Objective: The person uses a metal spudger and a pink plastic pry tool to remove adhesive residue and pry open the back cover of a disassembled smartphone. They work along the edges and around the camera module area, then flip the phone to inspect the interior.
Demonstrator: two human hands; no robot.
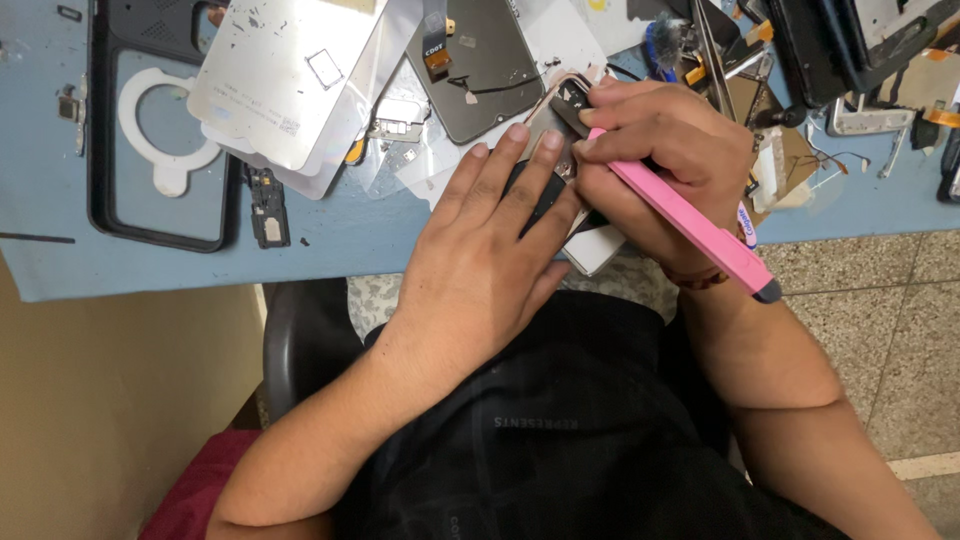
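My left hand [490, 240] lies flat, fingers together, pressing down on an opened phone body [560, 105] at the front edge of the blue table [340, 235]. My right hand [665, 160] grips a pink pen-shaped tool [700, 232], its working end down at the phone's upper part, just beside my left fingertips. Most of the phone is hidden under both hands; only its rose-coloured rim and a white corner show.
A dark phone screen [480, 65] with a flex cable lies just behind the hands. A silver back plate [285, 70], a black phone case [160, 130] with a white ring, small loose parts and tweezers [715, 60] crowd the table. A black chair sits below.
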